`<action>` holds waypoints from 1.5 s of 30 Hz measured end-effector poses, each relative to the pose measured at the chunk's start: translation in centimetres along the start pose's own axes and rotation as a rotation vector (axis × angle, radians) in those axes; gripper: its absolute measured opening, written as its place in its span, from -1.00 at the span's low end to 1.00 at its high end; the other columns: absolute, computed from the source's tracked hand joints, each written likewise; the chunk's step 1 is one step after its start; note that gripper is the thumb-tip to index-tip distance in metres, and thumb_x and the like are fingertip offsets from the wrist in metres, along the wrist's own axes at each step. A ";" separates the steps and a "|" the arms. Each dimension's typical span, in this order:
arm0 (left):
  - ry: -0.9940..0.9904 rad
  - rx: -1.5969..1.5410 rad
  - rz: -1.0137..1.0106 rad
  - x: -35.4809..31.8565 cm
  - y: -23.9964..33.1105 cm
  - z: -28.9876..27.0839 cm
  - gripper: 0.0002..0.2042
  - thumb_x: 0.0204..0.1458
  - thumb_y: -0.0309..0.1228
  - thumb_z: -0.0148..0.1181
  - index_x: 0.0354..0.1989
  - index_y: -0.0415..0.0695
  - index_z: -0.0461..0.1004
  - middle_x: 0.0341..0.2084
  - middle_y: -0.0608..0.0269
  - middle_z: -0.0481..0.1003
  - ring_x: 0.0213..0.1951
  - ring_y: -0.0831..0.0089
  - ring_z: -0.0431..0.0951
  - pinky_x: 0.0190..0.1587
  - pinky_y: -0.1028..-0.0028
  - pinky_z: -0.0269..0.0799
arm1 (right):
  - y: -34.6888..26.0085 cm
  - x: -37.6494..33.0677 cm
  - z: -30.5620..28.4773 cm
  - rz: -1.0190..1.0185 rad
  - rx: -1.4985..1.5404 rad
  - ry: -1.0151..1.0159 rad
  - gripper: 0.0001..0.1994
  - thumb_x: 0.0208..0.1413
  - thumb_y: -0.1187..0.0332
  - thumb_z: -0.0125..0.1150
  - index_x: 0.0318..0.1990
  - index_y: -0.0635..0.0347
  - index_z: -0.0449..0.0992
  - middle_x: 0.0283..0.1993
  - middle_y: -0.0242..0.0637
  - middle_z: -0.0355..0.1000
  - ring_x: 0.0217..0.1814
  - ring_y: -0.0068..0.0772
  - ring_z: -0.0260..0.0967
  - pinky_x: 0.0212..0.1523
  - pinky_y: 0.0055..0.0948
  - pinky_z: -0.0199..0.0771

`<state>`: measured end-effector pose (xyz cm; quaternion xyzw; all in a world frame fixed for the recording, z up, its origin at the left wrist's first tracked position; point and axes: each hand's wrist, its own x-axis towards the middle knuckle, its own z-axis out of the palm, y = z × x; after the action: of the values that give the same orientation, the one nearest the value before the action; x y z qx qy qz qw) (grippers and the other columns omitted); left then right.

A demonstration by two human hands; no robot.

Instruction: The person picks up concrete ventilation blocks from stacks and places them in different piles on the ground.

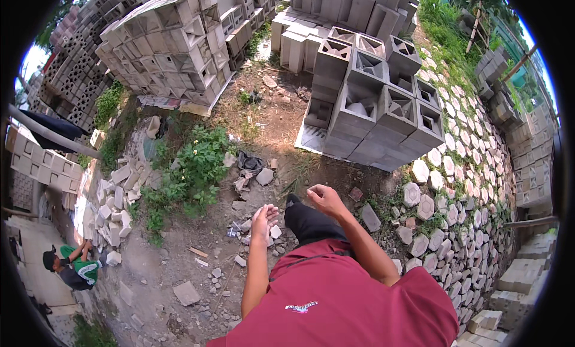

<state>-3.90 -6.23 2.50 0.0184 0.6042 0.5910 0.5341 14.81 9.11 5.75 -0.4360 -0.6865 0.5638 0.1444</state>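
My left hand (263, 222) is held out in front of me, palm turned inward, fingers loosely bent and a little apart, with nothing in it. To its right my right hand (325, 199) hangs over the dirt with fingers curled in; no object shows in it. Neither hand touches anything. Beyond my hands stands a stack of hollow grey concrete blocks (365, 131). A crumpled dark plastic bag (250, 161) lies on the ground past my left hand. One dark trouser leg and shoe (292, 200) show between my hands.
A tall stack of patterned vent blocks (165, 53) stands at the far left. Leafy weeds (194, 167) and broken block rubble (114, 209) lie to the left. Hexagonal pavers (455, 185) cover the right side. At the lower left, another person (75, 266) bends near the rubble.
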 end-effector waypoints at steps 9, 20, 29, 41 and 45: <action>-0.108 0.114 0.096 15.7 20.9 6.6 -0.66 0.18 -0.14 -0.09 -0.10 -0.14 0.41 -0.22 0.23 0.51 -0.17 0.47 0.50 -0.15 0.45 0.38 | -12.5 18.9 -4.7 -0.089 -0.110 -0.027 -0.66 0.11 0.19 0.11 -0.23 0.37 0.51 -0.36 -0.07 0.51 -0.32 -0.29 0.48 -0.25 -0.36 0.44; -0.250 0.103 0.022 36.7 31.4 16.4 -0.67 0.20 -0.21 -0.12 -0.08 -0.22 0.38 -0.22 0.15 0.50 -0.16 0.38 0.50 -0.13 0.38 0.41 | -13.4 38.1 -7.4 0.084 -0.021 0.174 -0.67 0.10 0.20 0.12 -0.21 0.36 0.52 -0.28 -0.05 0.52 -0.23 -0.22 0.49 -0.19 -0.34 0.44; -0.334 0.401 -0.334 60.0 37.7 21.2 -0.67 0.19 -0.16 -0.12 -0.12 -0.17 0.41 -0.25 0.20 0.52 -0.24 0.46 0.51 -0.20 0.42 0.42 | -9.5 57.8 -9.0 0.478 0.100 0.473 -0.71 0.05 0.22 0.19 -0.23 0.29 0.53 -0.40 -0.19 0.52 -0.33 -0.42 0.48 -0.24 -0.44 0.44; -0.360 0.589 -0.385 94.1 17.5 26.2 -0.76 0.16 -0.26 -0.09 -0.19 -0.13 0.42 -0.35 0.27 0.54 -0.37 0.55 0.48 -0.35 0.53 0.37 | 25.0 82.3 -6.5 0.831 -0.023 0.429 -0.66 -0.14 0.23 0.30 -0.33 0.37 0.49 -0.37 0.10 0.49 -0.18 0.07 0.46 -0.15 -0.21 0.45; -0.296 0.660 -0.263 105.9 8.3 23.2 -0.75 0.13 -0.31 -0.01 -0.25 -0.28 0.45 -0.47 0.24 0.52 -0.48 0.56 0.45 -0.41 0.52 0.37 | 33.8 92.3 -3.3 0.767 -0.296 0.535 -0.43 -0.09 0.27 0.25 0.00 0.53 0.22 -0.06 0.32 0.33 0.04 0.20 0.30 0.05 -0.13 0.33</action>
<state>-38.87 81.63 -51.19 0.1969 0.6753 0.2823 0.6523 -21.55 80.97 -50.72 -0.8029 -0.4878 0.3409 0.0341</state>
